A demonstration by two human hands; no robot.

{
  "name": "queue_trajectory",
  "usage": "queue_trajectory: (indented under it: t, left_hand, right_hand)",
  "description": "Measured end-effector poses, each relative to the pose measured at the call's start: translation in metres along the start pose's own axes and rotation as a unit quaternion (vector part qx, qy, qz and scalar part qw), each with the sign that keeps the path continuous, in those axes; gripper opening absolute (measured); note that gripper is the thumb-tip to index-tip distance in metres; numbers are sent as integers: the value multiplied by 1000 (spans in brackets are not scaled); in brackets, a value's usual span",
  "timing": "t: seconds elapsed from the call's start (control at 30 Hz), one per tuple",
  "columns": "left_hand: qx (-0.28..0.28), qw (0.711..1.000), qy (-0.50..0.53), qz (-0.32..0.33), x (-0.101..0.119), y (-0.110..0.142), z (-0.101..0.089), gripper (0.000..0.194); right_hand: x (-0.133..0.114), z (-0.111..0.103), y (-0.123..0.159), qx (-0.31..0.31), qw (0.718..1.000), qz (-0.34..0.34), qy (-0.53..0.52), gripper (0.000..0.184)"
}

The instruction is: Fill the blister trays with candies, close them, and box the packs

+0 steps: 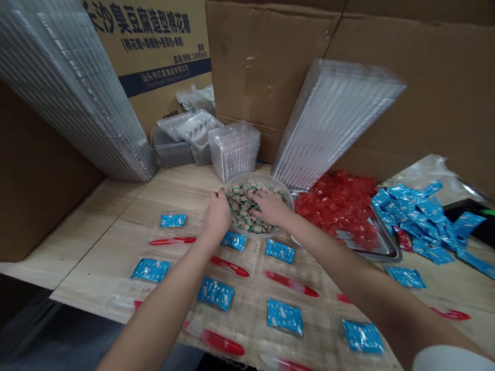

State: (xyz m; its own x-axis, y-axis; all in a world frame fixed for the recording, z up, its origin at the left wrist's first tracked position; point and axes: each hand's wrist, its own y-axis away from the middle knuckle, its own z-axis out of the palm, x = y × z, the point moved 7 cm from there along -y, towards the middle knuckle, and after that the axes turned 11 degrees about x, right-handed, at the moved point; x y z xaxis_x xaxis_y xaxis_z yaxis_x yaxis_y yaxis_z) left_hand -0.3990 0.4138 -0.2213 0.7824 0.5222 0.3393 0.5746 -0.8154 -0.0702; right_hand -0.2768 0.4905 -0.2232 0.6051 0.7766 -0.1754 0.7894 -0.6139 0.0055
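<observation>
At the far left, a tall stack of clear trays (77, 87) leans against a printed carton (154, 46), nested and tilted so that it stands upright on little table space. Just right of it, a smaller group of plastic trays (189, 136) and a clear stack (234, 149) sit back against the cardboard, at the rear of the wooden table (116, 226).

In the middle, the left hand (218, 214) is at the near left of a clear bowl (257, 176), its fingers bunched narrowly; I cannot tell whether they pinch anything. The right hand (270, 207) is wider, its fingers spread over the small wrapped cubes (242, 211) heaped in the bowl, touching them. The bowl sits within reach of both hands, between the rows in front and the supplies behind.

Blue sachets (215, 293) and red utensils (230, 266) alternate in spaced rows near the person, each kept separate. Farther right, loose red pieces (336, 206) fill a metal tray (386, 247), and a loose heap of blue sachets (421, 216) lies beyond it.
</observation>
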Motion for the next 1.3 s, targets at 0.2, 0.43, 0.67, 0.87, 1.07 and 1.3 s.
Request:
queue_trajectory:
  t: [0.2,0.43,0.67,0.87,1.07,1.3]
  left_hand:
    - [3,1000,18,3,-2,1,1,53]
    - [9,997,70,-12,-3,2,1,53]
    - [23,959,281,-19,9,3,-26,43]
    - [-137,827,529,-134,48,16,1,21]
    - [-175,726,622,-235,56,36,22,14]
    - [-135,671,670,-289,66,47,29,12]
  right_hand:
    - [18,-16,-3,49,993,63,-89,45]
    - [21,-5,-16,89,952,149,-252,18]
    - [54,-11,11,123,863,256,-418,32]
    - [28,-19,29,95,797,225,-552,28]
    - [28,-31,57,143,748,275,-587,14]
    - [29,-30,71,159,695,329,-620,19]
